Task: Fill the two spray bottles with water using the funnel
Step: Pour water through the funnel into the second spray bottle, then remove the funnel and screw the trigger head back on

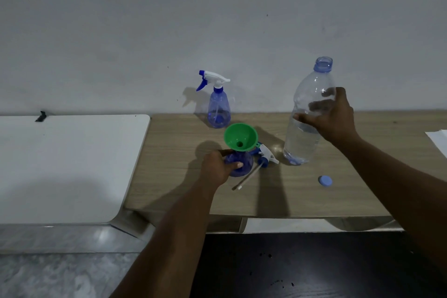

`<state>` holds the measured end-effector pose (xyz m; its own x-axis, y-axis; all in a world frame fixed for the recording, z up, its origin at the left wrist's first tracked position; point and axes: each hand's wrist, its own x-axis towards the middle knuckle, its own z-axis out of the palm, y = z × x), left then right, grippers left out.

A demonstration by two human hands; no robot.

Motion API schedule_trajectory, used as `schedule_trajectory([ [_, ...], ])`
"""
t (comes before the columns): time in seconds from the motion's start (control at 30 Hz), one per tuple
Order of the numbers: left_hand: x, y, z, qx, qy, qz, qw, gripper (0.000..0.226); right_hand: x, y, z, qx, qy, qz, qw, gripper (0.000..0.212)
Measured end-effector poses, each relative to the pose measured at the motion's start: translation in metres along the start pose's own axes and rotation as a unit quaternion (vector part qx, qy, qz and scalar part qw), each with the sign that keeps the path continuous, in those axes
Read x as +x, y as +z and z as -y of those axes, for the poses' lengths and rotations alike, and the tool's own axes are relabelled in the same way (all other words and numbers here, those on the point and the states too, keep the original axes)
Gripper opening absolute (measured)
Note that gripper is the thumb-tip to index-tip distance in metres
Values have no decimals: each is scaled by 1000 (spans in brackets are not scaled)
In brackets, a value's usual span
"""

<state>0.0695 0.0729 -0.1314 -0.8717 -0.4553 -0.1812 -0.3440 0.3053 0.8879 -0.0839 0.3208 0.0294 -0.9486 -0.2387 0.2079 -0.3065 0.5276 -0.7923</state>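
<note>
Our left hand (219, 167) grips the near spray bottle (239, 164) on the table (181, 184), funnel (240, 136) seated in its neck; our right hand (331, 116) clasps the uncapped water bottle (307, 113); we should tip slowly, mouth over the funnel's centre.

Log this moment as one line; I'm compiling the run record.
left hand: steadies open spray bottle | funnel: seated in neck | right hand: grips uncapped water bottle, upright | pour: not begun
</note>
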Motion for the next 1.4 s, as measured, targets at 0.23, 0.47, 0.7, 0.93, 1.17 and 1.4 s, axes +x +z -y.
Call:
schedule_trajectory([
  [0.23, -2, -1, -4, 10, 2, 4, 1000, 58, -9, 3, -16, 42, 25, -60, 997, 94],
  [0.47, -4, -2, -4, 29, 4, 0, 1000, 61, -28, 5, -28, 13, 68, -3, 998, 105],
  [0.7, -6, -1, -3, 31, 8, -2, 999, 65, -59, 27, -28, -219, 238, 170, 931, 101],
  [0.93, -11, -2, -5, 51, 16, -11, 999, 56, -60, 56, 35, -321, 44, 252, 912, 57],
  [1.17, -15, -3, -2, 15, -24, 5, 1000, 44, -45, 86, 97, -350, -52, 296, 887, 108],
  [1.4, -21, -6, -12, -26, -10, 4, 1000, 41, -36, 109, 98, -312, -81, 393, 861, 106],
])
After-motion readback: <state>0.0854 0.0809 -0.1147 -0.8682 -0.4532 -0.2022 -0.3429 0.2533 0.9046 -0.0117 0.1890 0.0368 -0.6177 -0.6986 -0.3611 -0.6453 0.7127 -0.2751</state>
